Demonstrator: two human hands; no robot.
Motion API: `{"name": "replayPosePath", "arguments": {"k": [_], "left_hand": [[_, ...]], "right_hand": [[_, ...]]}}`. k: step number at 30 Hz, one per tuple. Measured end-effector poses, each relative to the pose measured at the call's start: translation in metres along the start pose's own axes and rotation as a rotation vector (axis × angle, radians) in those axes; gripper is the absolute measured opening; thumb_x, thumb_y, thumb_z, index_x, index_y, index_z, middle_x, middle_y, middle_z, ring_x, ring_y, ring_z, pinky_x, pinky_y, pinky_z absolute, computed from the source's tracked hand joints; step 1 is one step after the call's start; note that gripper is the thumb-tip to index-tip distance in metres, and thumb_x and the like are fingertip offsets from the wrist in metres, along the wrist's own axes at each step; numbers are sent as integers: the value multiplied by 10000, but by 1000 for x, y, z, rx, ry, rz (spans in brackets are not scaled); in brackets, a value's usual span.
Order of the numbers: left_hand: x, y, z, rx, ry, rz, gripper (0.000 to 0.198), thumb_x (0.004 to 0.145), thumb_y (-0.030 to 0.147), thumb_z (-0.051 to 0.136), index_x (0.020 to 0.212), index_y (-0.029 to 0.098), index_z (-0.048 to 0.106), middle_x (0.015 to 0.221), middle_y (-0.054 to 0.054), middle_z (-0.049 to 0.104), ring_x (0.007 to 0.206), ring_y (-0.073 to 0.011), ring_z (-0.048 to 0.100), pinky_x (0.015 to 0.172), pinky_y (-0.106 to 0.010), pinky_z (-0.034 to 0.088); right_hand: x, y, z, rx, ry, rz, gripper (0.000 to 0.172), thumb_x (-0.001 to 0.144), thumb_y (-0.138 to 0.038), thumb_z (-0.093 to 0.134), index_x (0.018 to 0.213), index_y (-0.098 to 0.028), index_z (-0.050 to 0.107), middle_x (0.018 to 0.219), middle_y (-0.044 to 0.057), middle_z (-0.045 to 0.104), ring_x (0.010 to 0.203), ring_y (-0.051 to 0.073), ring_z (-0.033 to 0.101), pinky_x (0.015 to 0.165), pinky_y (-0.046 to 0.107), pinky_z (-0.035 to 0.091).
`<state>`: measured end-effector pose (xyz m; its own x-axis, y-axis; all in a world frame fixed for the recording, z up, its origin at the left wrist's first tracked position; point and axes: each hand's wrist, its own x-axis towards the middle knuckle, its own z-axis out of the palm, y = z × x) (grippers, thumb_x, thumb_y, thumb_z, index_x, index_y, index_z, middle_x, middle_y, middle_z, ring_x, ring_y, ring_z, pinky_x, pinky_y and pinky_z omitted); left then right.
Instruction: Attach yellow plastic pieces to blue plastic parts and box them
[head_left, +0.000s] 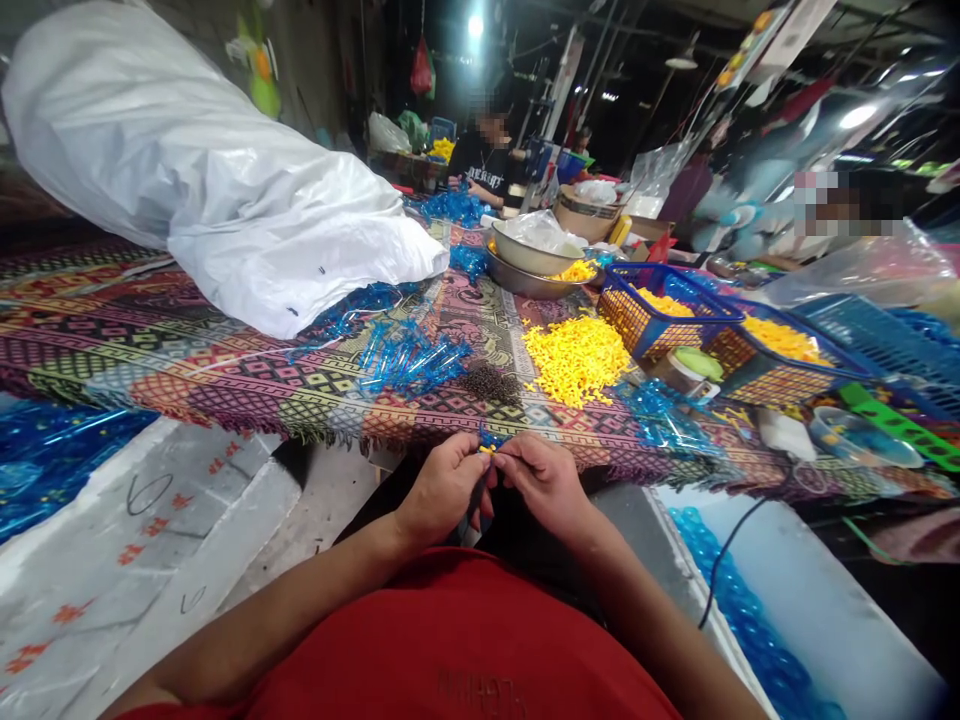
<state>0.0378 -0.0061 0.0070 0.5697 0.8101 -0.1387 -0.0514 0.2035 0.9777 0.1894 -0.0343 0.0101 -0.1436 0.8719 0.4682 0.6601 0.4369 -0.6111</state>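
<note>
My left hand (448, 487) is closed in front of my red shirt, at the near edge of the cloth-covered table. Between its fingertips is a small yellow plastic piece (487, 449) with some blue plastic by it. Meeting it from the other side, my right hand (541, 478) pinches at the same spot; what its fingertips grip is too small to name. Just beyond lie a pile of clear blue plastic pieces (412, 358), a small heap of dark bits (491, 385) and a heap of yellow plastic pieces (576, 355).
A big white sack (225, 160) lies on the left. Blue baskets (660, 318) of yellow pieces and metal bowls (532, 270) stand to the right and behind. White foam boxes (847, 610) flank my legs. A co-worker (487, 165) sits across; another person is at the far right.
</note>
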Motion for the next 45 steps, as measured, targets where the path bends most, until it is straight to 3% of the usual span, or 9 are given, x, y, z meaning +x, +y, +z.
{"name": "replayPosePath", "arguments": {"k": [5, 16, 20, 23, 28, 32, 35, 39, 45], "left_hand": [[-3, 1, 1, 119, 51, 34, 150, 825, 268, 392, 744, 168, 470, 474, 30, 534, 321, -83, 454, 326, -173, 352], [-1, -1, 1, 135, 72, -1, 144, 809, 242, 371, 716, 179, 460, 443, 33, 526, 288, -89, 410, 292, -186, 335], [1, -2, 1, 113, 86, -10, 117, 802, 245, 382, 731, 184, 453, 447, 44, 520, 286, -89, 414, 280, -182, 326], [1, -4, 1, 135, 106, -11, 105, 802, 245, 391, 737, 187, 449, 438, 56, 503, 286, -89, 421, 282, -176, 323], [1, -4, 2, 196, 165, -4, 125, 810, 244, 400, 708, 186, 443, 427, 58, 482, 292, -80, 419, 288, -164, 300], [0, -4, 1, 175, 152, 62, 146, 812, 290, 448, 715, 180, 453, 459, 50, 494, 331, -87, 448, 316, -175, 344], [0, -7, -3, 18, 32, 75, 164, 826, 322, 454, 785, 166, 480, 521, 27, 545, 356, -90, 474, 351, -189, 383], [2, -12, -8, -192, -79, 51, 235, 861, 378, 412, 840, 156, 485, 524, -2, 573, 322, -77, 429, 320, -174, 296], [1, -19, -6, -186, -11, 68, 188, 861, 348, 423, 871, 165, 466, 486, 21, 560, 304, -75, 402, 317, -173, 269]], "right_hand": [[-1, 3, 2, -15, -3, 24, 217, 861, -212, 502, 670, -179, 601, 617, 3, 556, 588, 114, 512, 561, 230, 388], [-2, 8, 4, -24, 11, 17, 158, 840, -221, 536, 694, -181, 582, 636, 1, 556, 606, 119, 518, 571, 235, 402], [-1, 9, 3, -42, 96, -71, 85, 838, -216, 541, 888, -185, 602, 776, 33, 573, 741, 148, 551, 656, 268, 460], [0, 11, 2, -98, 39, -145, 193, 866, -197, 496, 1031, -191, 595, 873, 61, 561, 801, 153, 559, 688, 276, 487], [-1, 11, 5, -240, -17, -216, 241, 878, -171, 461, 1097, -185, 563, 913, 83, 574, 805, 162, 567, 678, 277, 497], [-2, 10, 7, -298, -49, -279, 232, 876, -118, 426, 1062, -152, 561, 874, 86, 594, 776, 159, 562, 675, 273, 482], [-1, 9, 7, -306, -31, -269, 219, 873, -108, 412, 1021, -146, 568, 840, 81, 590, 743, 153, 548, 654, 264, 463], [2, 5, 5, -309, -81, -220, 190, 871, -117, 405, 879, -154, 591, 752, 55, 551, 671, 138, 510, 610, 249, 423], [4, 4, 13, -287, -83, -170, 185, 860, -114, 412, 756, -155, 561, 713, 32, 508, 628, 116, 466, 584, 225, 380]]}}
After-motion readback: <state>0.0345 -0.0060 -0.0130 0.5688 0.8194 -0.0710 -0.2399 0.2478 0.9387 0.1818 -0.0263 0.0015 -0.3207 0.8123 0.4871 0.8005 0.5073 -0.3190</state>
